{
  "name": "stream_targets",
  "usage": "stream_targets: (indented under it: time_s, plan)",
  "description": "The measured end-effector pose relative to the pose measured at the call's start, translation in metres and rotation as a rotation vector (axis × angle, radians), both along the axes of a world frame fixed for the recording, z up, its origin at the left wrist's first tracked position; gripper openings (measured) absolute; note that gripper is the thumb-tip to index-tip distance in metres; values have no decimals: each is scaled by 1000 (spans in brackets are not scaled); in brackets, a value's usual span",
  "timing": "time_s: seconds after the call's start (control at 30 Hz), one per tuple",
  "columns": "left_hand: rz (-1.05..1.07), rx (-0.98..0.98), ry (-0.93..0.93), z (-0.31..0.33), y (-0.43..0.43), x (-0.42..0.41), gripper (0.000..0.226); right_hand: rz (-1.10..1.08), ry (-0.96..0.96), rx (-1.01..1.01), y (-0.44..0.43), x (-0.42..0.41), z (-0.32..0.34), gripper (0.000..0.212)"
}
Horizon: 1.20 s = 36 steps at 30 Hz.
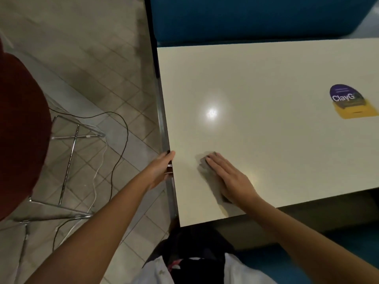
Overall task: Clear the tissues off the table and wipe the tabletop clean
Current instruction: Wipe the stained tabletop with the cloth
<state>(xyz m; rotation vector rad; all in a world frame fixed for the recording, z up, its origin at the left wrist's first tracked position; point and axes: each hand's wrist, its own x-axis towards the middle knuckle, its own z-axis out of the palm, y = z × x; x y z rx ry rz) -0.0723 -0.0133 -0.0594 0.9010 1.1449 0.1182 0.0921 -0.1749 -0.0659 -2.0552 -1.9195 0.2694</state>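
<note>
The cream tabletop [266, 140] fills the right half of the view. My right hand [229, 173] lies flat with straight fingers on a grey cloth [204, 162] near the table's front left corner; only the cloth's edges show beyond the fingers and at the wrist. My left hand [162, 168] grips the table's left metal edge [164, 128], thumb on top and fingers curled under the rim. No tissues are in view on the table.
A purple and yellow sticker [348, 102] is on the tabletop at the right. A blue bench [246, 17] stands behind the table. On the tiled floor at left are a red chair [20, 130] with chrome legs and loose black and white cables [114, 160].
</note>
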Motion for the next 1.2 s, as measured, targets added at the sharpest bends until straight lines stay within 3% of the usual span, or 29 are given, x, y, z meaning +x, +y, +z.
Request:
stream_targets:
  time_s: [0.23, 0.33, 0.5, 0.6, 0.73, 0.87, 1.0, 1.1, 1.2]
  plan:
    - [61, -1, -49, -4, -8, -3, 32, -249, -138, -49, -24, -21, -13, 51]
    - [79, -1, -38, -6, -7, -3, 32, -199, -227, -92, -21, -56, -15, 59]
    - [55, -27, -28, -8, -4, -5, 38, -213, -111, 10, -6, -120, -9, 48]
    - [16, -37, -23, -10, 0, -9, 41, -105, -15, 37, -1, -133, -14, 57]
    - [11, -28, -31, -8, 0, -9, 37, -92, 183, 158, -5, -119, -3, 59]
    - [16, -28, -47, -8, 0, -9, 35, -301, 289, 161, -23, -75, 16, 71]
    - [19, -25, -29, -8, 0, -8, 34, -405, 158, 154, -44, -17, 23, 71]
    - [35, -22, -27, -7, -2, -7, 33, -513, 156, 68, -54, 6, 16, 51]
    - [34, -18, -25, -6, -3, -7, 30, -469, 4, 46, -52, 5, 3, 42]
